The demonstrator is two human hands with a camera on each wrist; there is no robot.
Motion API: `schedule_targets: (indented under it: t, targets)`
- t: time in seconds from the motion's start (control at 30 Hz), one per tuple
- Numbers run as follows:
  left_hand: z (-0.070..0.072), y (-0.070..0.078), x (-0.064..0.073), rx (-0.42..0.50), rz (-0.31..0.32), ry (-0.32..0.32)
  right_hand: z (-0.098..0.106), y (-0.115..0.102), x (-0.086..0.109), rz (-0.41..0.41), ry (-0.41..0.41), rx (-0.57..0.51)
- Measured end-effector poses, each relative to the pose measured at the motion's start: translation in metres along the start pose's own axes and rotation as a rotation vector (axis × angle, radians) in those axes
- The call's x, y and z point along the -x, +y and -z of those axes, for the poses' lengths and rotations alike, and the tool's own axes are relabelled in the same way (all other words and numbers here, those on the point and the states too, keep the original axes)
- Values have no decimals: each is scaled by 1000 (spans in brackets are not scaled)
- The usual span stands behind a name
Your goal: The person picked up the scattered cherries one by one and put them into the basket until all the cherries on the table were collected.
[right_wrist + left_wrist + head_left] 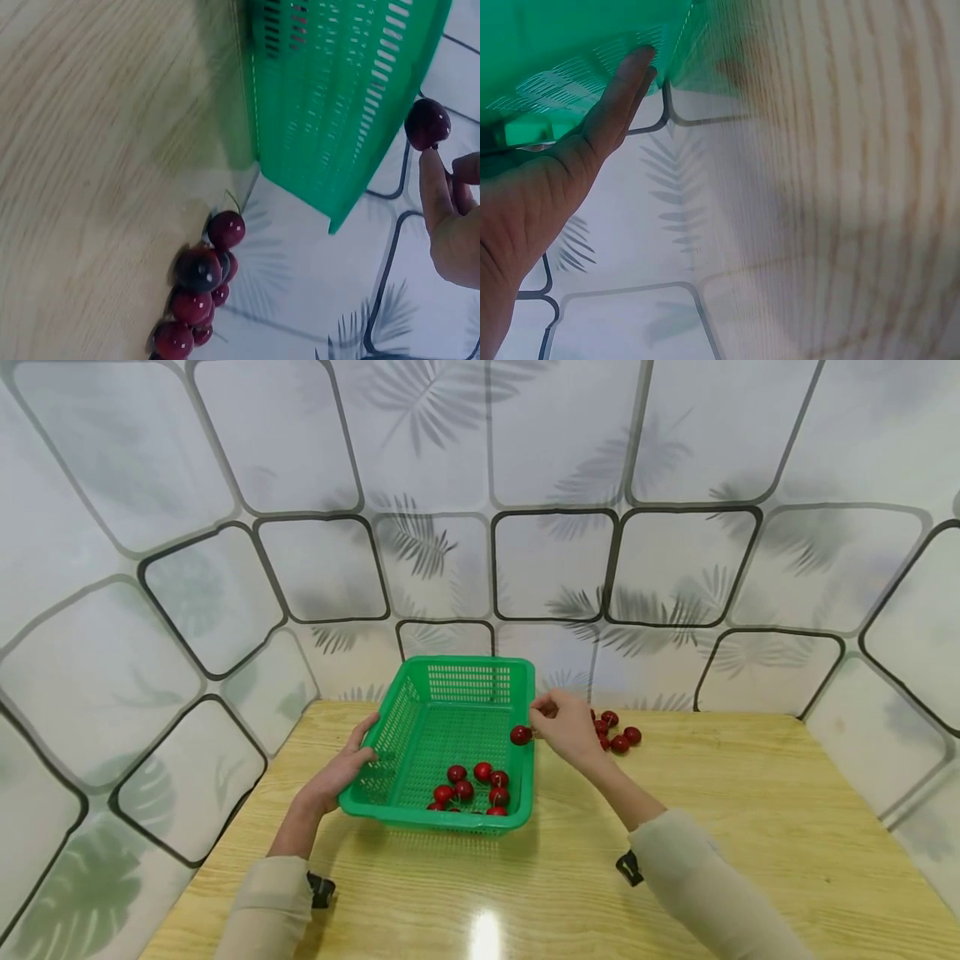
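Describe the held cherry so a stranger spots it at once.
Find the green basket on the wooden table. By its right rim, the right hand holds a dark red cherry. Only this one is held up; other cherries lie in the basket or on the table.

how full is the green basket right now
The green plastic basket is only partly filled: red cherries lie in its near part, while the far part of its slotted floor shows bare.

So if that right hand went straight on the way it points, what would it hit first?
Probably the right rim of the green basket: in the head view, the cherry that the right hand holds overlaps it. Depth is unclear; the hand might pass over.
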State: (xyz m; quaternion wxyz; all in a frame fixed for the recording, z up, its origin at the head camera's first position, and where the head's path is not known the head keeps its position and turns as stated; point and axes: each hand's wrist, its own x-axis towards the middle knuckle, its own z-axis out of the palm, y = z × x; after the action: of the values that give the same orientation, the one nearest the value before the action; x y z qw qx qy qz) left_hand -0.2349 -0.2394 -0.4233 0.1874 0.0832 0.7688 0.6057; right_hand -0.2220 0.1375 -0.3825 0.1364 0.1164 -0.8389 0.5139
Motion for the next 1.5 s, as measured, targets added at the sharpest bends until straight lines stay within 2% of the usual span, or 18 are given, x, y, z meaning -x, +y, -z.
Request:
schedule_targets:
  t: [0.1, 0.33, 0.43, 0.53, 0.8, 1.03, 1.5]
  targets:
    - [-1, -1, -1, 0, 3, -2, -13, -1, 3, 79, -80, 75]
    - [-1, -2, -5, 20, 5, -5, -43, -9, 9, 241, -285, 329]
    - [-2, -2, -6, 33, 2, -14, -52, -12, 11, 255, -344, 403]
    - [-2, -3, -6, 41, 5, -19, -59, -11, 15, 236, -390, 475]
    - [0, -5, -5, 5, -11, 0, -69, -10, 17, 219, -440, 628]
    - [0, -5, -4, 28, 0, -6, -74, -10, 16, 249, -477, 762]
    - [-1, -3, -3, 32, 21, -7, -73, -14, 16, 257, -524, 827]
